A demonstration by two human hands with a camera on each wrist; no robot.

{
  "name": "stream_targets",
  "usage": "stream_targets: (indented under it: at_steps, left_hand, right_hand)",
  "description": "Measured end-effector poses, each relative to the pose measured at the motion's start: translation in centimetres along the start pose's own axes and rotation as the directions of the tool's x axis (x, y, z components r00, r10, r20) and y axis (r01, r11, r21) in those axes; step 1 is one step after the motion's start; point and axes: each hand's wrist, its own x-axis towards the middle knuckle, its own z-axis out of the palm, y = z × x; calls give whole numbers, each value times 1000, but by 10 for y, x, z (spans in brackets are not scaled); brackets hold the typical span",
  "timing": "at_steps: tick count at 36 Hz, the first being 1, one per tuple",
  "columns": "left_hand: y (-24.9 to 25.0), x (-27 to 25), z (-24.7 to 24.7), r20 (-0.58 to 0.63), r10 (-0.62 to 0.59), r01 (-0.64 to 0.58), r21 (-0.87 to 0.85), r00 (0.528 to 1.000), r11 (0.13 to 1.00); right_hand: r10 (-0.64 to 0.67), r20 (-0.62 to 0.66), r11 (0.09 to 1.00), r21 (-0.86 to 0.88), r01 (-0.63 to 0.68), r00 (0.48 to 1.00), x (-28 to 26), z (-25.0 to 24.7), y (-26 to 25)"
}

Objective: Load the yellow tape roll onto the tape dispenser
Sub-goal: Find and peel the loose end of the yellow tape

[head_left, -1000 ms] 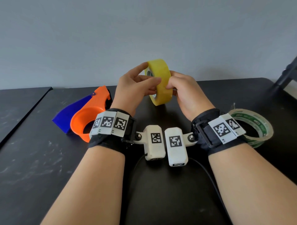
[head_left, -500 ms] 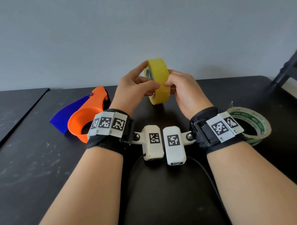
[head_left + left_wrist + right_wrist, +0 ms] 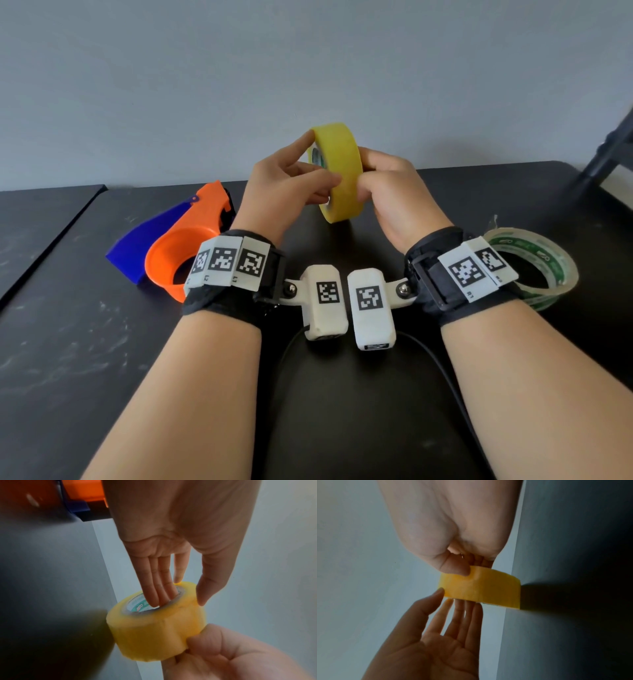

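Note:
I hold the yellow tape roll [image 3: 339,171] upright in the air above the black table, between both hands. My left hand [image 3: 291,185] has several fingers [image 3: 161,591] reaching into the roll's [image 3: 154,631] core, the index finger on its rim and the thumb against its outer face. My right hand [image 3: 390,195] pinches the roll [image 3: 481,588] from the other side, thumb [image 3: 453,568] on the outer face and fingers behind. The orange and blue tape dispenser [image 3: 178,246] lies on the table to the left, partly hidden behind my left wrist.
A clear tape roll with a green core [image 3: 537,267] lies flat on the table behind my right wrist. A black cable [image 3: 438,363] runs between my forearms. A dark frame leg [image 3: 606,154] stands at the far right, and a table seam [image 3: 51,240] runs at the left.
Hardly anything differs: both hands keep the yellow roll at the same spot above the table.

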Motion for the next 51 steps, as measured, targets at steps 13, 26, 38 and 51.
stream_targets:
  at_steps: [13,26,38,51]
  left_hand:
    - [-1,4,-5,-120,25,-38,-102,992,994]
    - [-2,4,-2,-52,11,-15,-64,999,998]
    - [-1,5,0,-44,-24,20,-86,999,996]
    - [-2,4,0,-60,1,-6,-80,998,997]
  right_hand:
    - [-13,-27,999,-40,12,1000,-2,2,-3]
    - [98,-110,994,49,-93,989,-1,5,-9]
    - [106,-141,992,87,-94,984,-2,4,-12]
    - [51,-97,994,101,-41,994,3,5,-8]
